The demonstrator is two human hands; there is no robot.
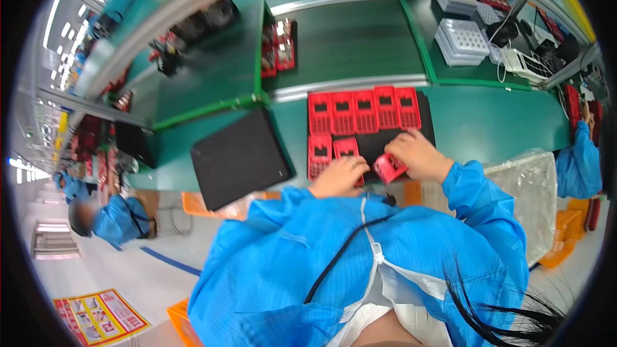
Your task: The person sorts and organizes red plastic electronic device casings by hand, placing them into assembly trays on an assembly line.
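Observation:
In my right hand [416,154] is a red plastic housing [389,168], tilted up off the black pad [379,143], my fingers closed around its edge. My left hand [339,176] lies to its left, its fingers curled over the lower end of another red handset housing [346,148] that rests on the pad. Beside that one is a red housing [319,156] with a screen window and rows of key holes. Several more like it, among them a housing [364,110], stand in a row along the pad's far side.
A second black pad [240,157] lies at the left on the green bench [491,115]. Beyond the metal rail is a tray of red parts [278,48]; white trays [461,41] are stacked at the far right. A clear plastic-lined bin [530,199] stands near my right elbow. Co-workers sit at both sides.

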